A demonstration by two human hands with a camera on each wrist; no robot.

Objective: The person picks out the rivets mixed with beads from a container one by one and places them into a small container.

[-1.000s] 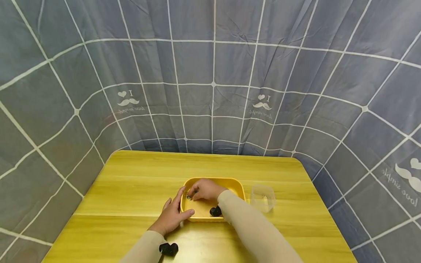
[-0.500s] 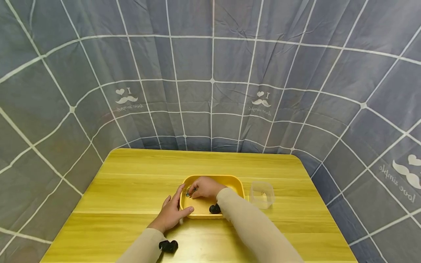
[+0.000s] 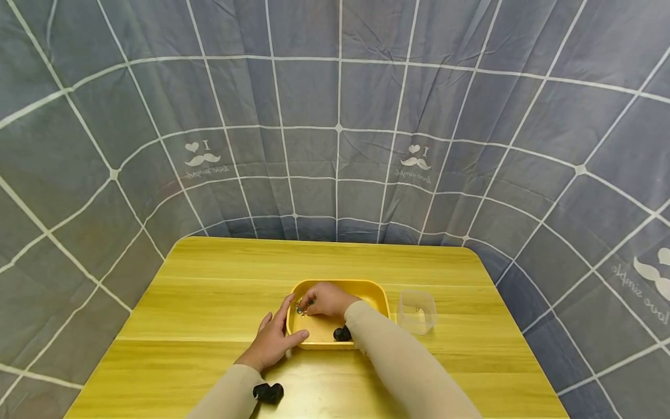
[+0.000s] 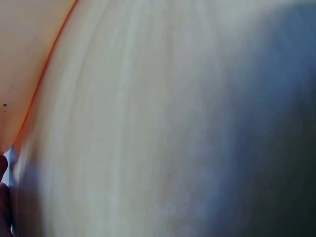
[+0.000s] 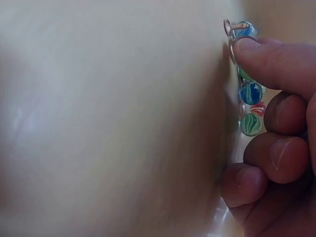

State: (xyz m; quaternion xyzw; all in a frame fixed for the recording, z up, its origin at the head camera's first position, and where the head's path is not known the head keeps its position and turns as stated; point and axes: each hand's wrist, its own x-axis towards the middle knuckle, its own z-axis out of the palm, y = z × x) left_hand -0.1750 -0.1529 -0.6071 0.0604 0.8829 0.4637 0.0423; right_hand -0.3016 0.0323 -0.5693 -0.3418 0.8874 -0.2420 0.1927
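Observation:
A shallow yellow tray sits before me. My left hand rests at its left side, fingers fairly straight along the rim and thumb over the front corner. In the left wrist view only fingertips show beside the tray. My right hand is low inside the tray. Its right wrist view shows curled fingers and the thumb pressed on a small round-edged metal piece, partly hidden. Around it lie several glass marbles and a copper-coloured piece with a round head.
A clear plastic box stands right of the tray, with something small and shiny inside. Both are on a yellow wood-grain table. A grey checked curtain hangs around the table. Black cameras are strapped to both wrists.
The head view has shifted slightly. Both hands stay in the same places, the right fingers moving only a little among the marbles in the tray.

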